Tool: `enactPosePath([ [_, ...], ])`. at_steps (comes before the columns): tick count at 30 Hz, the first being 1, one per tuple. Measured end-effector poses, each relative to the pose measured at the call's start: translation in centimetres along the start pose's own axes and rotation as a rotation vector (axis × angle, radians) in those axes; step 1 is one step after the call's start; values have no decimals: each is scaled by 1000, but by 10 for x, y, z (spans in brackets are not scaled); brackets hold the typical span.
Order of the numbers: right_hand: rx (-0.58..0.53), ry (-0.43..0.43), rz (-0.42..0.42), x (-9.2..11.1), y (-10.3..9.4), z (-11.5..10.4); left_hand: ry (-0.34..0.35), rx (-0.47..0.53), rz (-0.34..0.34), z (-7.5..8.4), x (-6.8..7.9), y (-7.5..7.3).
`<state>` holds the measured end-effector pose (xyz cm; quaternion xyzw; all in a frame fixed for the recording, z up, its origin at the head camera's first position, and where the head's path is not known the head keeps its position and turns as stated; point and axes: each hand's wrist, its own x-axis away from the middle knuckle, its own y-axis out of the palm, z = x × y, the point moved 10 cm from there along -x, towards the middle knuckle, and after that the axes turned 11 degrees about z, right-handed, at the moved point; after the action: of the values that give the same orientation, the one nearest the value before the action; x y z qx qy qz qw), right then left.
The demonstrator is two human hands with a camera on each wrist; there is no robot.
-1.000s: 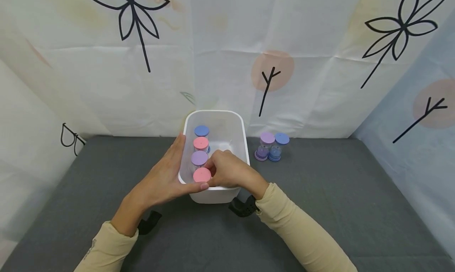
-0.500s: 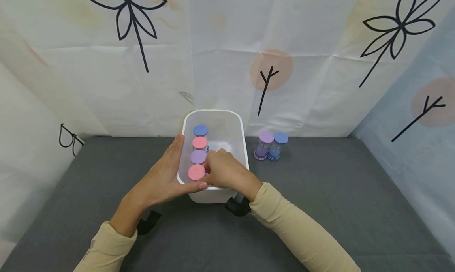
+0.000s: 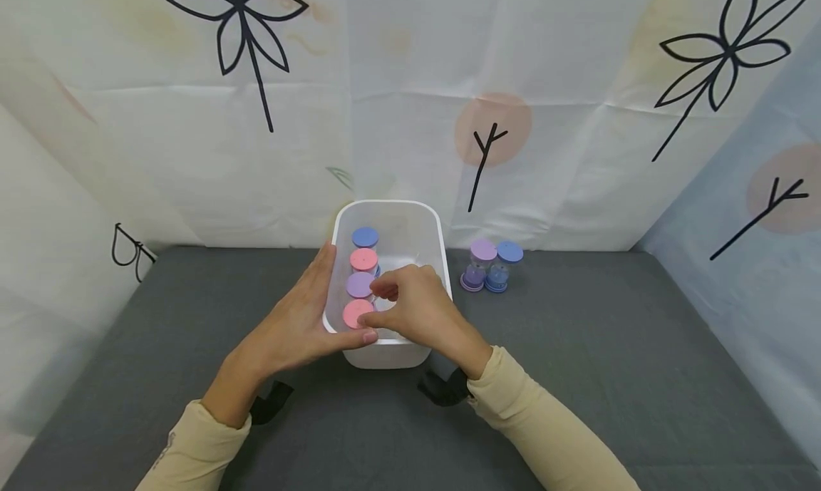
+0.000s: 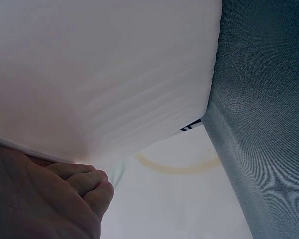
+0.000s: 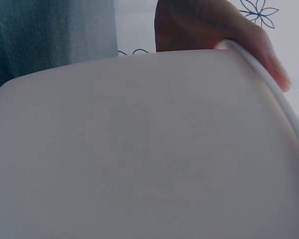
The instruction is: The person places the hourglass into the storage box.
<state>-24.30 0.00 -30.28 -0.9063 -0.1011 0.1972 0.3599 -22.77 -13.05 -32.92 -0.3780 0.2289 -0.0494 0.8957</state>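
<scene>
A white plastic bin (image 3: pixel 391 354) stands on the table, with a row of small sand timers along its left wall. From back to front their caps are blue (image 3: pixel 365 236), pink (image 3: pixel 364 259), purple (image 3: pixel 360 285) and pink (image 3: pixel 358 313). My left hand (image 3: pixel 288 327) rests on the bin's front left corner, fingers straight along the outer left side, thumb along the front rim. Over the bin's front part is my right hand (image 3: pixel 420 306), thumb and forefinger apart, with the thumb tip at the edge of the front pink cap. I see nothing held between them.
Right of the bin, a purple sand timer (image 3: pixel 476 266) and a blue sand timer (image 3: pixel 503 266) stand side by side on the dark grey tablecloth (image 3: pixel 609 348). A patterned white cloth (image 3: pixel 398 106) hangs behind the table.
The front pink-capped timer has shifted slightly left, into line with the others. My right hand has risen a little and its thumb and fingers have parted. The left hand stays put.
</scene>
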Motion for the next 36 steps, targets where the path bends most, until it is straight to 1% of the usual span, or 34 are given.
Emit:
enactPosePath([
  [2, -81, -8, 83, 2, -8, 0, 0, 6, 8, 0, 0, 0],
  [5, -221, -54, 196, 6, -21, -2, 8, 14, 21, 1, 0, 0],
  [7, -288, -87, 248, 8, -27, -3, 9, 16, 22, 1, 0, 0],
  [9, -337, -105, 277, 11, -33, -3, 2, 16, 15, 0, 0, 1],
  [12, -378, -91, 287, 16, -38, 0, -6, 25, 4, 0, 0, 3],
  [15, -395, -64, 287, 20, -43, 5, -4, 28, 4, 1, 0, 3],
  [21, -435, -26, 295, 26, -51, 18, 33, 48, 37, 3, -2, 0],
  [24, -458, -22, 285, 27, -51, 21, 41, 63, 49, 4, -3, -1],
  [29, -490, -31, 278, 25, -55, 23, 40, 57, 43, 4, -3, -3],
  [32, -500, -30, 290, 24, -65, 25, 49, 62, 42, 5, -4, -3],
  [36, -481, -25, 334, 22, -83, 35, 50, 64, 43, 5, -4, -3],
])
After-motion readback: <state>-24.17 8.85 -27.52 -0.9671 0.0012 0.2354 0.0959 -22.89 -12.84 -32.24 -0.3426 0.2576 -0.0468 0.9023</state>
